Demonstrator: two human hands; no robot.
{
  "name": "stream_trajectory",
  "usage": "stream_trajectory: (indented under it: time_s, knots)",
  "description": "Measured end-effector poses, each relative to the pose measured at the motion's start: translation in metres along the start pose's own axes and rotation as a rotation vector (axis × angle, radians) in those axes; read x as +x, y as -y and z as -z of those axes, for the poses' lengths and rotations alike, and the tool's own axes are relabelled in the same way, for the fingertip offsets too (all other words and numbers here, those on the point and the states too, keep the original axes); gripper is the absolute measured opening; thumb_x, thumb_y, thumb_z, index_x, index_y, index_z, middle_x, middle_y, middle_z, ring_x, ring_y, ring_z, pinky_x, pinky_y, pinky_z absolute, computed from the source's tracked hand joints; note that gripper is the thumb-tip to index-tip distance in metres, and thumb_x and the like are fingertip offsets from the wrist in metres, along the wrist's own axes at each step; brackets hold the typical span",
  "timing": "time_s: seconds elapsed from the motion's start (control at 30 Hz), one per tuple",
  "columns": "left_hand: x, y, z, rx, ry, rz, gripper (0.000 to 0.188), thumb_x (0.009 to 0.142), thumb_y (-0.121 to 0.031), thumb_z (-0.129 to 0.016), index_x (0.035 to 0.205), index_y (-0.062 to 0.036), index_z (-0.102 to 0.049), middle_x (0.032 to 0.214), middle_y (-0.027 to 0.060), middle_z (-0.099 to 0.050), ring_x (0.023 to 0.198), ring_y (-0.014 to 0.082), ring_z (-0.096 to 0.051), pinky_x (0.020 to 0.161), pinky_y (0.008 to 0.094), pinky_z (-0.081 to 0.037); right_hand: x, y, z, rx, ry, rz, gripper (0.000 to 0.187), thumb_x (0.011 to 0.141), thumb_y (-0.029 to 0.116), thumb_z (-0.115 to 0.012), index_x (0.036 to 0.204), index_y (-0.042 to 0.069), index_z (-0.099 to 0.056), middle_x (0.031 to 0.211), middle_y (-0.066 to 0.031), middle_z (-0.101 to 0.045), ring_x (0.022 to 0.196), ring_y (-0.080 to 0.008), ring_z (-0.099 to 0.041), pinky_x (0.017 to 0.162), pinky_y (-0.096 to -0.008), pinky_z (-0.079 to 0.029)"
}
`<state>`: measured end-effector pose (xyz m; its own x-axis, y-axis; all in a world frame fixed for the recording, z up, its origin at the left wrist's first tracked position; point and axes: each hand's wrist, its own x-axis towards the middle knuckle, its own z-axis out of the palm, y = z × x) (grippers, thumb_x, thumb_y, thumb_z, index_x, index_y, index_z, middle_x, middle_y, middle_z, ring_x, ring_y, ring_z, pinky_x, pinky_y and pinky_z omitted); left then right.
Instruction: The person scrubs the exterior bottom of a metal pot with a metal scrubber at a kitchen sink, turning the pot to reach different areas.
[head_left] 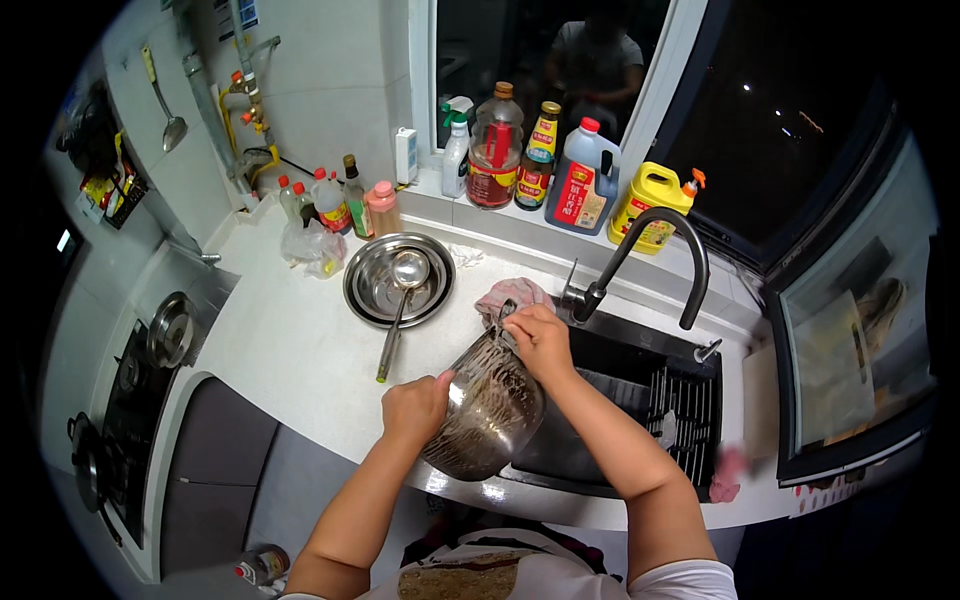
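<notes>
A shiny metal pot (485,425) with brownish streaks on its side is held tilted over the counter's front edge, beside the sink. My left hand (416,408) is closed on the pot's left side, its thumb along the edge. At the pot's upper end, my right hand (540,342) is closed by a small dark loop handle (508,308); its fingertips are partly hidden. Just behind the right hand, a pink-and-white cloth (512,296) lies on the counter. Nested steel bowls (360,302) stand to the left with a ladle (410,270) resting in them.
The black sink (600,400) with a curved faucet (690,290) and drying rack (690,400) is at right. Several bottles (495,150) line the windowsill. More bottles (330,205) stand at the back left. An open window pane (850,340) juts in at right. A stove (130,430) lies far left.
</notes>
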<state>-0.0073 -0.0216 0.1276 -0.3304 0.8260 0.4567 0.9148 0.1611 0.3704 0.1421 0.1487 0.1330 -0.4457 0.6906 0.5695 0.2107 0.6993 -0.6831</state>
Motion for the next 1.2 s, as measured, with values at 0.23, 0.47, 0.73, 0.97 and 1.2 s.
stream_trajectory:
  time_s: [0.23,0.47,0.73,0.97,1.2]
  knots:
    - [-0.022,0.007,0.019,-0.079,0.099,-0.102,0.037,0.089,-0.033,-0.057,0.064,-0.0062,-0.059,0.056,0.0121,-0.058,0.047,0.0307,-0.056,0.045,0.0404,-0.044,0.005,-0.019,0.017,0.238,-0.195,-0.374,0.013,0.078,0.012,-0.071,0.087,0.003,-0.072,0.085,-0.0096,-0.066,0.079,-0.0213,-0.063,0.073,-0.0296,-0.048]
    - [0.024,-0.073,0.021,-0.019,0.064,-0.052,0.041,0.080,-0.042,-0.066,0.092,-0.0035,-0.061,0.070,0.0155,-0.066,0.063,0.0335,-0.065,0.059,0.0423,-0.051,0.000,-0.012,0.025,0.225,-0.095,-0.329,0.013,0.078,0.012,-0.069,0.087,0.003,-0.072,0.086,-0.0105,-0.067,0.082,-0.0221,-0.063,0.075,-0.0309,-0.049]
    - [0.047,-0.105,0.000,0.296,0.448,0.134,0.032,0.086,-0.036,-0.059,0.083,-0.0043,-0.063,0.070,0.0187,-0.066,0.066,0.0350,-0.066,0.061,0.0462,-0.052,-0.006,-0.001,0.039,0.282,0.003,-0.158,0.008,0.079,0.008,-0.066,0.083,0.003,-0.070,0.083,-0.0127,-0.063,0.078,-0.0283,-0.061,0.072,-0.0346,-0.049]
    - [0.050,-0.103,-0.005,0.341,0.437,0.106,0.028,0.085,-0.033,-0.060,0.084,-0.0048,-0.063,0.071,0.0184,-0.066,0.066,0.0350,-0.066,0.062,0.0461,-0.052,-0.013,-0.006,0.035,0.192,-0.061,-0.069,0.011,0.080,0.007,-0.066,0.089,0.001,-0.069,0.084,-0.0110,-0.063,0.078,-0.0240,-0.062,0.072,-0.0315,-0.050]
    - [0.046,-0.105,-0.003,0.329,0.381,0.047,0.026,0.084,-0.031,-0.061,0.080,-0.0054,-0.062,0.064,0.0165,-0.064,0.060,0.0345,-0.064,0.057,0.0459,-0.051,-0.014,-0.008,0.040,0.146,0.004,-0.014,0.009,0.081,0.005,-0.062,0.087,0.003,-0.069,0.086,-0.0135,-0.062,0.080,-0.0292,-0.060,0.072,-0.0342,-0.049]
